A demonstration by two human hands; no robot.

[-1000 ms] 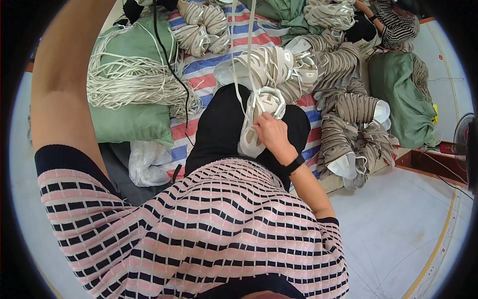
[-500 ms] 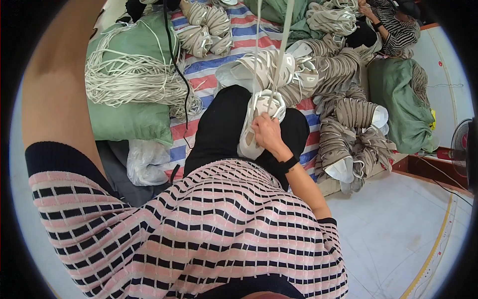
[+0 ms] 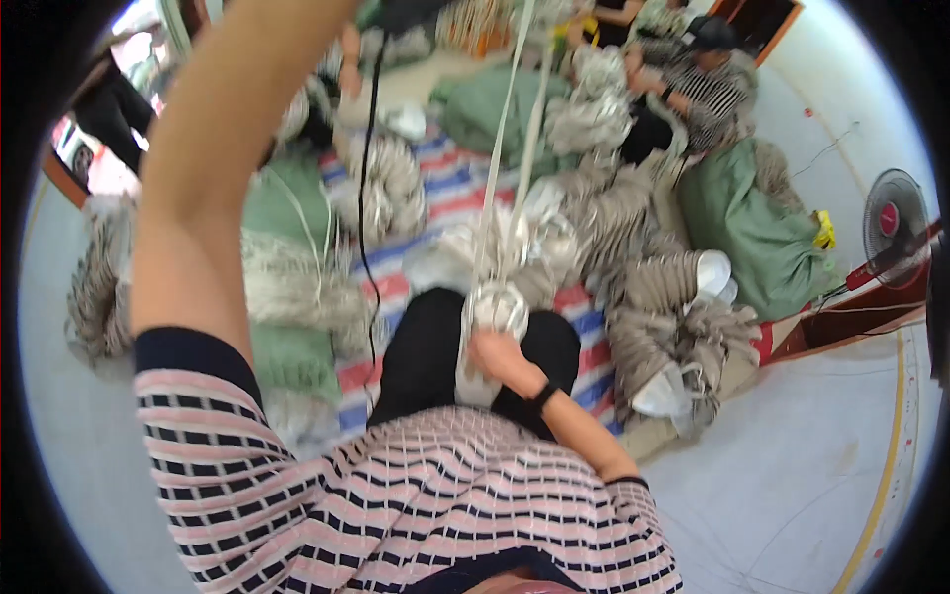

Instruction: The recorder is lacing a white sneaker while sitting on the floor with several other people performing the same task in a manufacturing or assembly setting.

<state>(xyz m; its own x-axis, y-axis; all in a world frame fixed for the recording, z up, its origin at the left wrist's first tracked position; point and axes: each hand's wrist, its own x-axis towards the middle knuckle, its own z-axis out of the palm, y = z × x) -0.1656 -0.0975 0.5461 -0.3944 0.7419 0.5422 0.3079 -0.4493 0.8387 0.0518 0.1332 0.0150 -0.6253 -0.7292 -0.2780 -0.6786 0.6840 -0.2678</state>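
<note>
On my lap, between my black-trousered knees, lies a beige-and-white shoe upper [image 3: 502, 305]. My right hand [image 3: 502, 354] is closed on it, fingers bent against its opening; a black band circles that wrist. Two long pale laces [image 3: 531, 144] run taut from the shoe upper to the top edge of the view. My left forearm [image 3: 213, 198] is raised steeply, and its hand lies beyond the upper edge. A blurred dark thing [image 3: 411, 14] shows by the end of that arm, with a black cable [image 3: 366, 198] hanging below it.
Stacked shoe uppers [image 3: 668, 287] lie on the right of the striped sheet [image 3: 455, 163]. Green sacks [image 3: 742, 228] stand around, the left one under a bundle of pale laces [image 3: 297, 287]. A fan [image 3: 896, 216] is at far right. A co-worker in stripes [image 3: 703, 94] sits at back right.
The view has tilted up, showing more of the room's far side. My right hand stays on the shoe upper. My left arm remains raised, and the laces are still taut.
</note>
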